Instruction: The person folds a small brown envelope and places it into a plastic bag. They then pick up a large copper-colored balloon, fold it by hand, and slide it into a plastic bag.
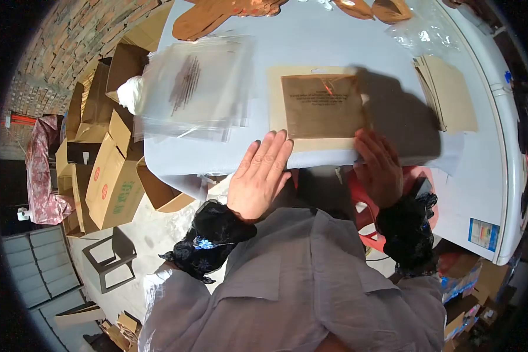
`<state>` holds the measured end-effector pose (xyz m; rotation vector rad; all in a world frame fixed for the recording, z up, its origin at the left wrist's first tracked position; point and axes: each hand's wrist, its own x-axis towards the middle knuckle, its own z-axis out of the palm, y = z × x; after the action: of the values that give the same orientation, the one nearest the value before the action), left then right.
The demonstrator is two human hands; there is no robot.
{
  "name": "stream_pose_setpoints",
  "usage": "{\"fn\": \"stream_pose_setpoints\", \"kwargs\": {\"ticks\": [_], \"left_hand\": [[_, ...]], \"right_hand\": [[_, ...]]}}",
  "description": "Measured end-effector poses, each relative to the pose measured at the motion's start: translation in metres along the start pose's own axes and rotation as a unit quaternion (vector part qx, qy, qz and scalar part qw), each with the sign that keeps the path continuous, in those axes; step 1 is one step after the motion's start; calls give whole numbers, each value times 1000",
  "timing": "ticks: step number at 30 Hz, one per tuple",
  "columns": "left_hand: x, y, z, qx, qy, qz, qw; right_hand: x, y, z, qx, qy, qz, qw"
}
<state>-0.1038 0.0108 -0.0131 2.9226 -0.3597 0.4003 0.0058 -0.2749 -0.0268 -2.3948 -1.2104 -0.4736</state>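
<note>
Head view: both hands at the near edge of a brown packet, squaring it on the bench.
The brown packet (322, 107) lies flat on a tan sheet (276, 94), mid-bench (334, 47). The left hand (261, 176) is at the packet's near-left corner, its fingers (273, 149) stretched flat and holding nothing, the tips on the sheet's edge. The right hand (381, 167) covers the near-right corner, fingers bent. I cannot tell whether it pinches the sheet. Left of the packet is a stack of clear sleeves (199, 88), right of it a pile of tan cards (449, 94), and beyond it some brown cutouts (217, 14). My read is that they are aligning or pressing the packet. A next move would need a firm pinch on a near corner, without dragging the tan sheet.
</note>
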Motion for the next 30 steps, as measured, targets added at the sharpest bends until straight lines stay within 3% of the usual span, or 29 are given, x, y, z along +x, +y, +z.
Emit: {"fn": "stream_pose_setpoints", "kwargs": {"ticks": [4, 7, 10, 14, 19, 21, 24, 26, 28, 30], "left_hand": [[1, -1, -3, -14, -2, -1, 1000], [1, 0, -6, -14, 4, -6, 1000], [2, 2, -6, -38, 47, -12, 998], [12, 9, -13, -84, 129, -8, 988], [24, 13, -11, -65, 94, 3, 993], [21, 13, -10, -37, 70, 16, 997], [15, 14, -21, -58, 111, 42, 991], [12, 15, -32, -69, 167, 50, 982], [12, 15, -45, -61, 188, 77, 977], [12, 10, -56, -19, 205, 127, 970]], "right_hand": [[-3, 0, 3, 45, 34, 43, 997], [-17, 1, 0, 70, 61, 142, 986], [-25, 7, -9, 17, 52, 89, 994], [-27, -2, -20, -25, 37, 94, 995], [-20, -15, -17, 7, 71, 131, 989], [-14, -20, -19, 42, 66, 167, 983], [-15, -25, -24, 117, 70, 267, 954], [-7, -34, -39, 37, 16, 225, 973], [19, -50, -61, 49, -8, 169, 984], [36, -68, -73, 274, 10, 257, 927]]}}
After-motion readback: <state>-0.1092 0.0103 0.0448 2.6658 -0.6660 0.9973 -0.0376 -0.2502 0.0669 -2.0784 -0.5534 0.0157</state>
